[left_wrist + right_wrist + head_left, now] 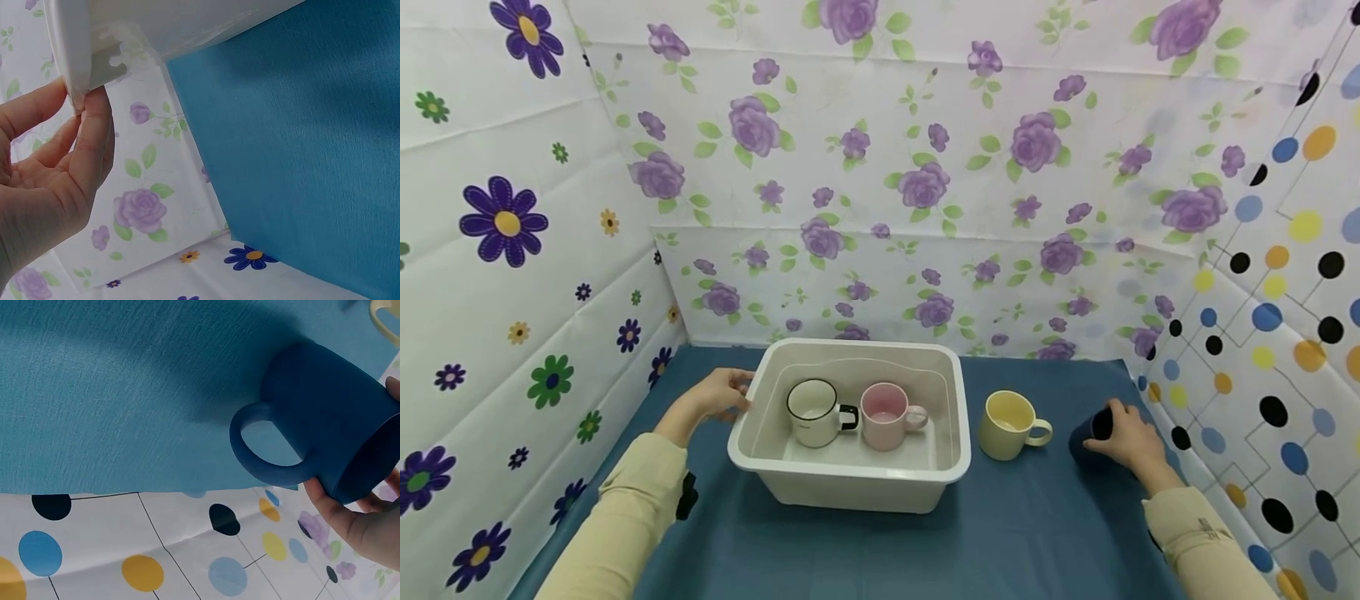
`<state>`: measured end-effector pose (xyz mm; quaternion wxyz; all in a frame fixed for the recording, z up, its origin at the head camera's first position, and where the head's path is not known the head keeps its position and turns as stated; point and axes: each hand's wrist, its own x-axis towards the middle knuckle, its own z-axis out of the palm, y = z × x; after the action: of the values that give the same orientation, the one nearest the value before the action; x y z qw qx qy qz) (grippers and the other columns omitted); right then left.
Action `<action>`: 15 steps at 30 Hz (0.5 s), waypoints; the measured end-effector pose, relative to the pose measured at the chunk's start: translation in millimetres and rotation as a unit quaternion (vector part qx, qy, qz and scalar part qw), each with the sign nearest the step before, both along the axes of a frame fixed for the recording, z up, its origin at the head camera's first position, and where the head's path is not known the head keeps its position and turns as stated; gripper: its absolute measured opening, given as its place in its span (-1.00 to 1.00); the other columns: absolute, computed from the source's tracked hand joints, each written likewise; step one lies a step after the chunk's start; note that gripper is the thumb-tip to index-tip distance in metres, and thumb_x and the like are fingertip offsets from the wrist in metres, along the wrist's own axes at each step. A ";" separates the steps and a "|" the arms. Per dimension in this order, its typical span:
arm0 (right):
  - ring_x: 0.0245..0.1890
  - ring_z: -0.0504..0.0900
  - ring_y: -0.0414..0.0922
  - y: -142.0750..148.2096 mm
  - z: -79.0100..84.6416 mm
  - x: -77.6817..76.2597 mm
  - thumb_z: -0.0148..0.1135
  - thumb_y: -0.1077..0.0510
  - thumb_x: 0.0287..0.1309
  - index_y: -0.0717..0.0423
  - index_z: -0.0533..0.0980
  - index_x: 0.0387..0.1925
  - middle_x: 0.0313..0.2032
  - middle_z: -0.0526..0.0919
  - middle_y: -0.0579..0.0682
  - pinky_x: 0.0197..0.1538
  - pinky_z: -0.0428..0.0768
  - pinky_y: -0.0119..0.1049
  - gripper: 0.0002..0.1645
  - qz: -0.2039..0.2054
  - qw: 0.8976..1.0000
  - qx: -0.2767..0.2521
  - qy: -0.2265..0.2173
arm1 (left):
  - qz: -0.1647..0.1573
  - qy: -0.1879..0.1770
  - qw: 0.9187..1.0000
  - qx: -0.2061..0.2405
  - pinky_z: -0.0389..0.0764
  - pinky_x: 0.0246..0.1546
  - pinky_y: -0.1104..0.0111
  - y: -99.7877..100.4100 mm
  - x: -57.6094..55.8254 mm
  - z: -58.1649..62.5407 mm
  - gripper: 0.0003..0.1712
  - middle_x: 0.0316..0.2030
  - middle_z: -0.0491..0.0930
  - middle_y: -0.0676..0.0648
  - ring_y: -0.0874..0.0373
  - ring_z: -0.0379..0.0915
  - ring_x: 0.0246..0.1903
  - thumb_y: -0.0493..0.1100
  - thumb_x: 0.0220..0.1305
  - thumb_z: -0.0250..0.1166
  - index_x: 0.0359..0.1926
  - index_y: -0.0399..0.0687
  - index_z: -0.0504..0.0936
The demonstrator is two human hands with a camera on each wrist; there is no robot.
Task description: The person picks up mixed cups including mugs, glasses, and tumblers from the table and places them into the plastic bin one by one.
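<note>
At the left side of a white plastic basin (850, 471), my left hand (713, 397) pinches the rim between thumb and fingers, as the left wrist view shows up close. Inside the basin stand a white mug (814, 425) with a black rim and handle, and a pink mug (883, 429). On the right, my right hand (1127, 442) grips a dark blue mug (325, 400) by its rim. That mug's handle points away from the fingers in the right wrist view. A yellow mug (1003, 429) stands between the basin and the blue mug.
A blue cloth (880, 554) covers the table. Patterned sheets hang around it: purple roses at the back (925, 250), daisies on the left (550, 333), and coloured dots on the right (1270, 358).
</note>
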<state>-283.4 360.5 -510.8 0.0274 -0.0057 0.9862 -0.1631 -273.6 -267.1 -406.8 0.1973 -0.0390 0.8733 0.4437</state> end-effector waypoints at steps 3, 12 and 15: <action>-0.22 0.44 0.43 1.5 1.5 3.8 0.38 -0.15 -0.06 0.41 0.18 0.16 0.04 0.24 0.61 -0.33 0.46 0.14 -0.03 -0.003 1.000 -0.009 -0.004 | -0.001 0.002 1.000 0.001 0.67 -0.18 0.14 1.6 -1.3 -0.6 -0.26 -0.29 0.42 -0.14 0.02 0.50 -0.16 -0.46 0.18 0.16 0.36 -0.46 0.09; -0.36 0.52 0.26 -1.7 18.3 5.4 0.37 -0.18 -0.07 0.41 0.24 0.15 -0.05 0.34 0.58 -0.45 0.50 0.03 -0.04 0.024 0.999 0.002 0.028 | 0.004 0.002 1.000 -0.001 0.66 -0.17 0.08 1.0 0.5 0.2 -0.26 -0.28 0.42 -0.16 -0.03 0.50 -0.13 -0.46 0.19 0.17 0.35 -0.49 0.09; -0.33 0.52 0.27 -4.0 25.2 5.2 0.38 -0.16 -0.07 0.41 0.26 0.13 -0.07 0.36 0.57 -0.43 0.50 0.04 -0.06 0.033 0.999 0.006 0.037 | 0.002 0.004 1.000 -0.004 0.66 -0.16 0.08 1.5 0.9 1.3 -0.26 -0.29 0.42 -0.15 -0.04 0.49 -0.13 -0.46 0.18 0.16 0.35 -0.49 0.09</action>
<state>-278.1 356.5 -485.6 -0.0031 -0.0445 0.9868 -0.1556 -272.7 -265.6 -405.5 0.1927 -0.0393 0.8760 0.4405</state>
